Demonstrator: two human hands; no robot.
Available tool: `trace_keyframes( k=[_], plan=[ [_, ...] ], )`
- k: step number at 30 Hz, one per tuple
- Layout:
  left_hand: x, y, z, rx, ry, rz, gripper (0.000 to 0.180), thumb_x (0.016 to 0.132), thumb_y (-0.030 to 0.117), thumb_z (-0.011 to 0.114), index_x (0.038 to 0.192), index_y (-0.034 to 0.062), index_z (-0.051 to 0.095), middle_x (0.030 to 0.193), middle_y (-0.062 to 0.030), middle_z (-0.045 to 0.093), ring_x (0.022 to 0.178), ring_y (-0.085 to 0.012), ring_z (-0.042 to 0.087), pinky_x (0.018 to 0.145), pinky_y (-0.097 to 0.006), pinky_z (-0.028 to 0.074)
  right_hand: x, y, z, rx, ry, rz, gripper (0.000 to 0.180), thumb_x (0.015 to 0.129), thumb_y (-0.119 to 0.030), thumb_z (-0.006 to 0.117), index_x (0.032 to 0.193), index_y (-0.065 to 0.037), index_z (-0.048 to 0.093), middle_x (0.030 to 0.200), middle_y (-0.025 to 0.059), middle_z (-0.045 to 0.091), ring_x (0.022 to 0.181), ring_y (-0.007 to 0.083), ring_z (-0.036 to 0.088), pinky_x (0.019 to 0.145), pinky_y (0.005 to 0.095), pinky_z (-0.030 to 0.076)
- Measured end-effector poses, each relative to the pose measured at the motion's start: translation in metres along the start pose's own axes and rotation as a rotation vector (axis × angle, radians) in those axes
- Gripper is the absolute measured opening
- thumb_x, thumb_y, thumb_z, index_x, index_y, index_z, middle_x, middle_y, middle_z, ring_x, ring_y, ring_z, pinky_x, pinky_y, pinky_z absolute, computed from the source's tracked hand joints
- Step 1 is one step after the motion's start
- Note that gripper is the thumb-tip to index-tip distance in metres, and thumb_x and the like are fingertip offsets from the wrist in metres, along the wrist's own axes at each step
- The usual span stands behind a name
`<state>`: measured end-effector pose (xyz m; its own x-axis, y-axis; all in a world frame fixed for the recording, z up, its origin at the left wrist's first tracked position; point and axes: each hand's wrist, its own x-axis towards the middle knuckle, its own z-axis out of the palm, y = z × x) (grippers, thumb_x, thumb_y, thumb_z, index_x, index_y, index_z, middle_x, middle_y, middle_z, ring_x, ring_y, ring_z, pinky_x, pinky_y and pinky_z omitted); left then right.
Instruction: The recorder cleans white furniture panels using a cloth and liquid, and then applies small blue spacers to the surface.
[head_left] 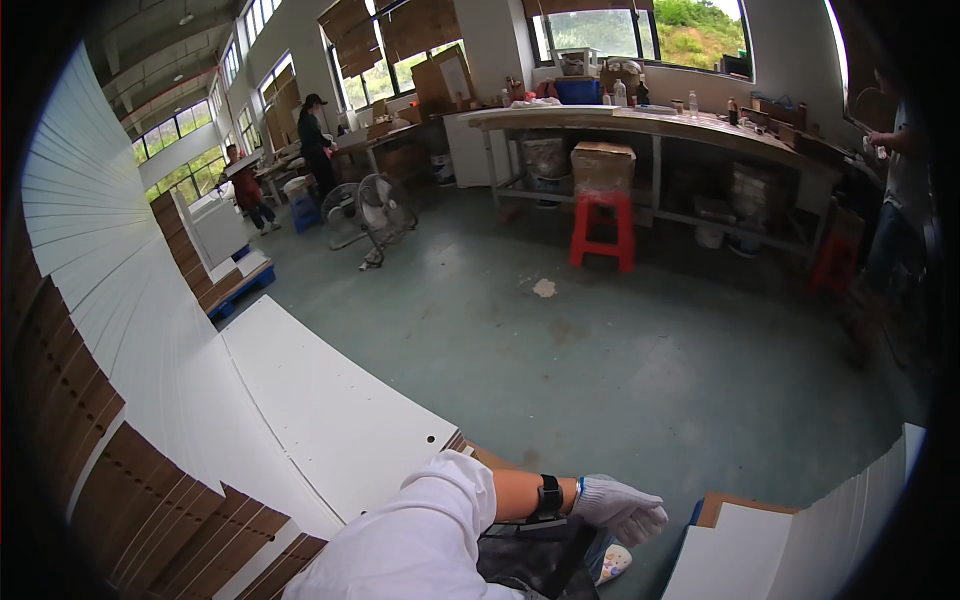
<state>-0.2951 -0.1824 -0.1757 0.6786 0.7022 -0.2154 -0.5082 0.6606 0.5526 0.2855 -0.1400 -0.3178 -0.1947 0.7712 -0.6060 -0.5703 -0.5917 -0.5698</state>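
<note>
Lying across the lower middle of the frame, the bare left forearm emerges from a white sleeve and bears a black wrist strap. The left hand, in a pale knitted glove, points toward the right of the frame, its fingers together and slightly curled; one cannot tell whether they close on anything, since the palm side is hidden. The right hand lies outside the view, so its grip cannot be told. Just below the gloved hand appear dark clothing and a patterned shoe.

Nearest to the hand, and apart from it, are white boards at the lower right, with a brown edge showing at their upper left corner. A large white panel slopes from left of centre toward the sleeve (a dark round hole marks its near right corner). Along the left side stands a long row of upright boards, white-faced above, with brown edges below.

Beyond the grey-green floor, a standing fan occupies the upper left, near two people. At upper centre, a red stool carries a cardboard box before a long workbench. Another person stands at the upper right edge.
</note>
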Motion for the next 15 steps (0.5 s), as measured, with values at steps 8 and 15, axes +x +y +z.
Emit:
trace_keyframes(
  k=[8,15],
  plan=[
    [-0.007,-0.005,-0.043,-0.176,0.007,0.180,0.051,0.098,0.047,0.036,0.131,0.0084,0.044,0.121,-0.0092,0.051,0.111,-0.0287,0.052,0.099,-0.049,0.042,0.027,0.005,-0.020,-0.085,-0.032,-0.030,0.032,0.092,-0.045,0.051,0.079,-0.018,0.062,0.067,-0.0006,0.064,0.059,0.0171,0.057,0.065,0.0342,0.048],
    [0.006,-0.007,-0.049,-0.158,0.033,0.113,0.062,0.096,0.050,0.041,0.139,0.0060,0.035,0.123,-0.0133,0.051,0.112,-0.0304,0.053,0.097,-0.051,0.043,0.043,0.010,-0.029,-0.133,-0.052,-0.028,0.031,0.092,-0.044,0.051,0.080,-0.018,0.062,0.068,-0.0004,0.063,0.060,0.0171,0.057,0.065,0.0342,0.048]
  ],
)
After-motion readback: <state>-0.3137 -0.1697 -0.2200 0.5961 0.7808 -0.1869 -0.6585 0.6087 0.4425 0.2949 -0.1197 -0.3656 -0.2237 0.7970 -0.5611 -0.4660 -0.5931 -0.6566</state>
